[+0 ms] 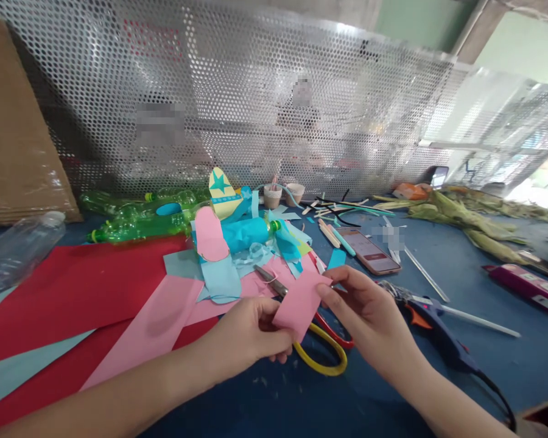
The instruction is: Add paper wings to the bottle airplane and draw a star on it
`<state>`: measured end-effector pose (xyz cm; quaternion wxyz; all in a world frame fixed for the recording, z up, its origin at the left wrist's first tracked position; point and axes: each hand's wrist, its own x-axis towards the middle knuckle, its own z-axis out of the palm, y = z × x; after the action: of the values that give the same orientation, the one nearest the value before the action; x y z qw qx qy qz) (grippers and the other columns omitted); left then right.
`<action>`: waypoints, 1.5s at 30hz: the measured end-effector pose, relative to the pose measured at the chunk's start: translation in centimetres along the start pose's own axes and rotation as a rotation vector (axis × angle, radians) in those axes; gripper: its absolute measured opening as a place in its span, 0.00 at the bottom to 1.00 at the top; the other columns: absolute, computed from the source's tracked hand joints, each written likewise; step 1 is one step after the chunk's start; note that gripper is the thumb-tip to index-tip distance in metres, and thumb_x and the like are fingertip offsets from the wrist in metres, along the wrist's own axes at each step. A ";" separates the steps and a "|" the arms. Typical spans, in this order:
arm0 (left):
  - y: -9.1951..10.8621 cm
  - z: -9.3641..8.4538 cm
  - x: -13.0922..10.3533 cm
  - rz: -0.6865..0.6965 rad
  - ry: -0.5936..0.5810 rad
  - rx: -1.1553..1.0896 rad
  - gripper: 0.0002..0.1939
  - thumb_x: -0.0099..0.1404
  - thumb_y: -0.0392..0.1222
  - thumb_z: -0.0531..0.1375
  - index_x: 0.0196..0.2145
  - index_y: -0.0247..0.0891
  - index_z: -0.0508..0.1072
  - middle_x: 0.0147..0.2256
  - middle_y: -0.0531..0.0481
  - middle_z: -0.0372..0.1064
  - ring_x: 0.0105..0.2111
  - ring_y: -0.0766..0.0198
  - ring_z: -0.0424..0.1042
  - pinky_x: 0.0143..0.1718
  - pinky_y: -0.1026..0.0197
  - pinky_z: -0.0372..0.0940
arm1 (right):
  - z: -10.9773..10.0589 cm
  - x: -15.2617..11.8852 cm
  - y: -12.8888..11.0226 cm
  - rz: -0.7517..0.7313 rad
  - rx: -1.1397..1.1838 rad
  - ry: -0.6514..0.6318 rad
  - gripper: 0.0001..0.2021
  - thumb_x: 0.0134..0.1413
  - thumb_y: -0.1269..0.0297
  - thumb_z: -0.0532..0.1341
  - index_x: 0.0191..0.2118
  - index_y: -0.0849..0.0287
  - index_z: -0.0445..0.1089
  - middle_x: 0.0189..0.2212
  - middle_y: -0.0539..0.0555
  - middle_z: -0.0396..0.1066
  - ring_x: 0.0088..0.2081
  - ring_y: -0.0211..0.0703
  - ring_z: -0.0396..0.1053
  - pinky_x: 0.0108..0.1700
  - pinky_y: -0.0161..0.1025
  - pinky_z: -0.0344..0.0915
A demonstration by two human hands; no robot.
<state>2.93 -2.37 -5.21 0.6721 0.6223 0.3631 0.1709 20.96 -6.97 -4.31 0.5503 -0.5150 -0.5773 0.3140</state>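
A small pink paper strip (302, 301) is stretched between my two hands above the blue table. My left hand (260, 331) pinches its lower left end between thumb and fingers. At the upper right end, my right hand (354, 304) grips it the same way. Scissors with red and yellow handles (324, 368) lie just beneath the strip, partly hidden by it. Beyond them rests a bottle wrapped in blue paper (244, 236), with a pink rounded paper piece (211, 234) and a light blue paper piece (220, 281) at its left end.
Red paper sheets (73, 292) cover the left side, near green plastic bottles (141, 228) and a clear bottle (22, 252). To the right lie a phone (369, 250), a glue gun (438, 322) with its cord, and dried husks (456, 216). Two small cups (273, 196) stand behind.
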 end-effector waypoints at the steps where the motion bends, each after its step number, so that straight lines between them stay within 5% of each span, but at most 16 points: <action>1: 0.0 0.0 0.0 -0.004 0.000 0.008 0.05 0.52 0.38 0.64 0.27 0.35 0.72 0.19 0.57 0.67 0.21 0.69 0.66 0.24 0.67 0.60 | 0.0 0.0 0.0 -0.007 -0.006 0.006 0.13 0.54 0.52 0.62 0.32 0.57 0.67 0.26 0.50 0.66 0.27 0.38 0.68 0.29 0.32 0.69; 6: -0.7 0.2 -0.1 0.021 -0.018 0.056 0.11 0.56 0.47 0.63 0.27 0.36 0.70 0.21 0.57 0.65 0.22 0.69 0.64 0.25 0.66 0.58 | 0.0 0.2 0.1 -0.019 -0.005 0.030 0.11 0.54 0.53 0.62 0.31 0.56 0.67 0.26 0.49 0.67 0.27 0.38 0.67 0.29 0.32 0.68; 12: -1.1 0.3 -0.2 0.084 0.074 0.049 0.08 0.56 0.40 0.63 0.25 0.35 0.69 0.20 0.59 0.59 0.21 0.72 0.56 0.22 0.66 0.49 | 0.2 0.1 0.0 -0.017 0.062 0.026 0.11 0.54 0.54 0.63 0.31 0.56 0.67 0.25 0.49 0.67 0.27 0.38 0.67 0.30 0.32 0.68; 19: -0.4 0.3 -0.1 0.070 -0.053 -0.085 0.17 0.58 0.52 0.64 0.29 0.33 0.79 0.29 0.45 0.78 0.27 0.63 0.74 0.29 0.63 0.66 | -0.4 0.3 0.3 -0.020 0.064 0.072 0.10 0.54 0.56 0.63 0.31 0.57 0.68 0.26 0.49 0.67 0.29 0.37 0.67 0.32 0.32 0.68; 32: 0.9 0.0 -0.9 0.047 -0.182 -0.231 0.22 0.64 0.56 0.59 0.37 0.32 0.79 0.42 0.38 0.78 0.43 0.55 0.76 0.47 0.55 0.69 | -0.8 0.9 0.3 0.047 0.109 0.089 0.13 0.51 0.52 0.65 0.31 0.57 0.68 0.26 0.48 0.65 0.28 0.36 0.63 0.31 0.31 0.66; 40: 0.2 -0.1 -0.4 0.225 -0.002 -0.151 0.22 0.68 0.58 0.51 0.33 0.36 0.72 0.32 0.46 0.74 0.34 0.61 0.73 0.42 0.58 0.67 | 0.0 0.4 1.2 0.174 0.115 -0.352 0.19 0.54 0.44 0.61 0.40 0.56 0.65 0.39 0.55 0.69 0.42 0.46 0.68 0.45 0.42 0.67; 45: 0.6 -0.1 -0.9 0.282 0.098 0.089 0.23 0.70 0.56 0.46 0.30 0.37 0.69 0.29 0.50 0.68 0.33 0.62 0.69 0.42 0.58 0.65 | 0.5 0.1 1.6 0.192 0.203 -0.322 0.19 0.53 0.46 0.63 0.41 0.56 0.65 0.38 0.54 0.68 0.42 0.45 0.67 0.44 0.43 0.67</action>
<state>2.43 -2.83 -4.42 0.5948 0.6871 0.3115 0.2774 20.87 -6.30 -5.84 0.4675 -0.4527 -0.5718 0.4996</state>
